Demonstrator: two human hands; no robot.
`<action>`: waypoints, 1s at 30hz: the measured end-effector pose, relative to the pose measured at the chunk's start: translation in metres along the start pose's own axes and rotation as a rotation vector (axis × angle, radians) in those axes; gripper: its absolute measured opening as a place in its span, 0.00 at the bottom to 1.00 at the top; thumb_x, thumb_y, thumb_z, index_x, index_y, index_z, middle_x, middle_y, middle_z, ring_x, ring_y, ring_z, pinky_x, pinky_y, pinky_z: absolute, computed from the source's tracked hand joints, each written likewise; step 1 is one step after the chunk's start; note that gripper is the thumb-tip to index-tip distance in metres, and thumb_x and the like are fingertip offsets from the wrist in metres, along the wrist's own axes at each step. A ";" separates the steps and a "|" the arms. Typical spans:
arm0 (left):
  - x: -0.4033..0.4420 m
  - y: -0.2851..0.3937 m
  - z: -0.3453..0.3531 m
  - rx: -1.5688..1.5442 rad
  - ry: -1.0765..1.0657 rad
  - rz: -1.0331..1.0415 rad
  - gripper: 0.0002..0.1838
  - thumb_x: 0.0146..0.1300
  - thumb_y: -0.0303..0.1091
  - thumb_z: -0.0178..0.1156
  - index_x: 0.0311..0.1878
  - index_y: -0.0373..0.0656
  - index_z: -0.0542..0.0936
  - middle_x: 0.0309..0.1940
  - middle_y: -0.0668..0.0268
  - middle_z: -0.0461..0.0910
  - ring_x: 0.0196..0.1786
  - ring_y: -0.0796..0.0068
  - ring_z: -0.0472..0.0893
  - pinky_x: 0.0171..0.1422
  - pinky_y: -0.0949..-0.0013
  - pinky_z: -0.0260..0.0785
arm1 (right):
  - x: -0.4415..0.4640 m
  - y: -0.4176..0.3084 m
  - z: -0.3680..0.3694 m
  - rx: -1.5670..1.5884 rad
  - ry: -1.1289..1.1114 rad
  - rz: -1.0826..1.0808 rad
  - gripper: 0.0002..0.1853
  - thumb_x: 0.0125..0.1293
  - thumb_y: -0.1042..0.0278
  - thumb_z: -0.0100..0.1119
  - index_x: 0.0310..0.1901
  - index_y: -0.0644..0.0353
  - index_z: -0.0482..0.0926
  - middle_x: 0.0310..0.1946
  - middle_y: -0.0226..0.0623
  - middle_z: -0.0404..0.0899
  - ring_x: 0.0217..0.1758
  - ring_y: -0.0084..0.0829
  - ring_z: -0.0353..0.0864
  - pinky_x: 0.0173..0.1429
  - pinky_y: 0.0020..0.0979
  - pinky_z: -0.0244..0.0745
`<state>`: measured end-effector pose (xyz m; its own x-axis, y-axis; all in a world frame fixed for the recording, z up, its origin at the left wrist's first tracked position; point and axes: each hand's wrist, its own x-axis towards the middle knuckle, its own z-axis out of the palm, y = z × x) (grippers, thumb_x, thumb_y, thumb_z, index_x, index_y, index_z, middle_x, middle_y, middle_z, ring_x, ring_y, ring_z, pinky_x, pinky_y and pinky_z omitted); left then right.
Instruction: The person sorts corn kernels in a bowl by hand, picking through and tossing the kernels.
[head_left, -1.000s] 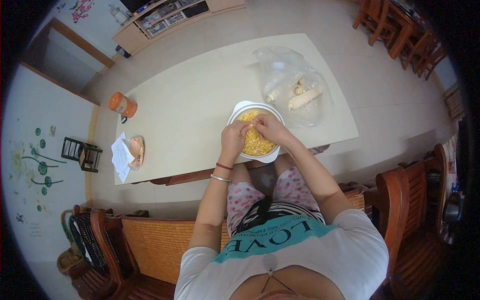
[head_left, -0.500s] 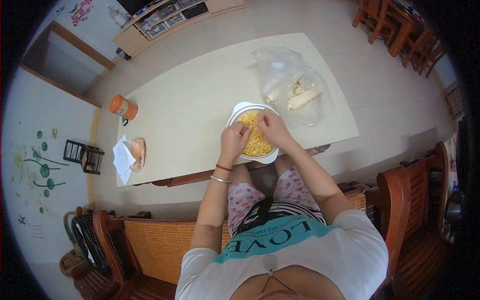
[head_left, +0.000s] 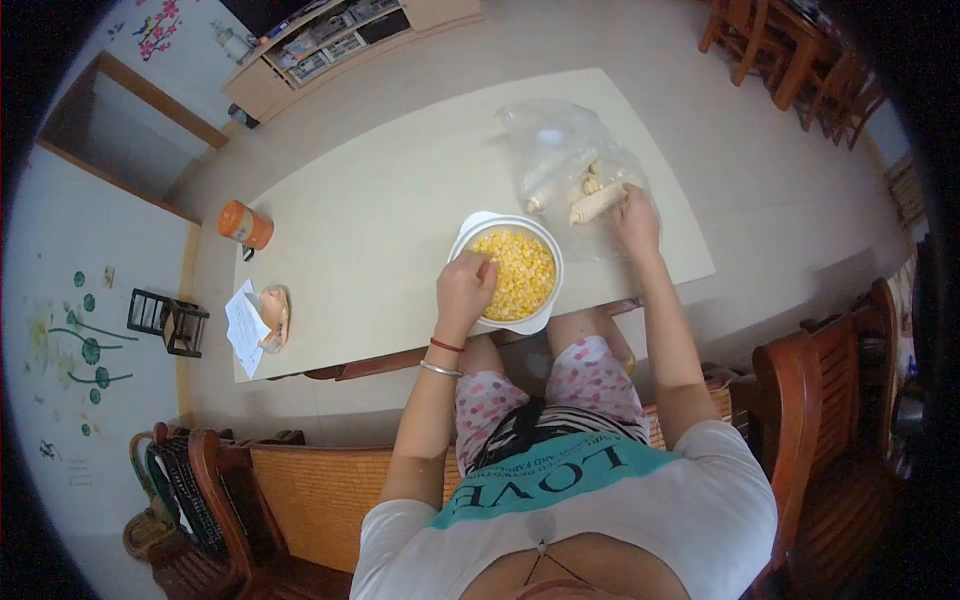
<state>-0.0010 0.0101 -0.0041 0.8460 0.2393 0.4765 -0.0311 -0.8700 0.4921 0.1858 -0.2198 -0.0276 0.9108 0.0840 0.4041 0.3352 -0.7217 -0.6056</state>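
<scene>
In the head view, the left hand (head_left: 467, 292) is curled over the near-left rim of the white bowl (head_left: 556, 258) of yellow corn kernels (head_left: 514, 272), its grasp unclear, while the right hand (head_left: 636, 220) is at a bare cob (head_left: 598, 204) by the plastic bag (head_left: 560, 135), grip unclear too.

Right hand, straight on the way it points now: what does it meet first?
The right hand would likely meet the pale corncob by its fingertips first; this view leaves contact and depth unclear.
</scene>
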 end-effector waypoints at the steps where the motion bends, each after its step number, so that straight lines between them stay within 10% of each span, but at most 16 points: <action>1: -0.001 0.001 0.000 0.021 0.011 0.015 0.05 0.54 0.32 0.62 0.29 0.40 0.79 0.26 0.59 0.78 0.28 0.59 0.79 0.33 0.61 0.71 | -0.003 0.003 0.002 -0.010 0.065 -0.036 0.08 0.59 0.70 0.52 0.34 0.65 0.77 0.37 0.51 0.77 0.41 0.51 0.77 0.46 0.46 0.72; 19: 0.041 0.002 0.040 0.287 -0.355 0.158 0.06 0.54 0.30 0.57 0.32 0.39 0.80 0.33 0.53 0.76 0.40 0.53 0.75 0.47 0.53 0.68 | -0.075 -0.097 0.017 0.695 -0.239 -0.181 0.07 0.56 0.76 0.54 0.36 0.65 0.77 0.33 0.48 0.76 0.38 0.46 0.77 0.42 0.39 0.72; 30: 0.004 0.007 0.008 -0.521 -0.074 -0.284 0.07 0.58 0.28 0.61 0.39 0.36 0.79 0.37 0.57 0.81 0.38 0.70 0.80 0.45 0.70 0.71 | -0.069 -0.105 0.039 0.766 -0.684 0.059 0.06 0.63 0.71 0.54 0.33 0.63 0.77 0.21 0.30 0.75 0.22 0.19 0.73 0.26 0.22 0.69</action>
<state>0.0068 0.0014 -0.0045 0.8936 0.3845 0.2315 -0.0397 -0.4461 0.8941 0.0966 -0.1231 -0.0184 0.7926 0.6091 0.0281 0.1310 -0.1250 -0.9835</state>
